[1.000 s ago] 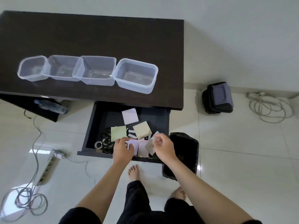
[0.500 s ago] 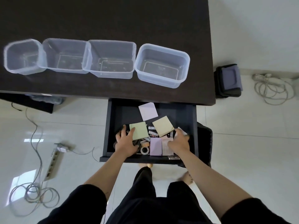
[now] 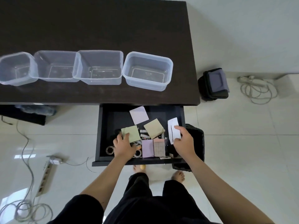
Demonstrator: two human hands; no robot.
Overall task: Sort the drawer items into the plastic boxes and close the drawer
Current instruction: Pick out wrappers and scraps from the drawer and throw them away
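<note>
Four clear plastic boxes (image 3: 148, 71) stand in a row on the dark wooden desk (image 3: 100, 26), all with nothing inside. The black open drawer (image 3: 101, 133) below holds square sticky-note pads, tape rings and small bits (too small to name). The left hand (image 3: 124, 146) rests with fingers curled on the green pad (image 3: 131, 133). The right hand (image 3: 184, 141) pinches white paper slips (image 3: 173, 129) near the drawer's right wall, beside a black bin (image 3: 196, 138).
</note>
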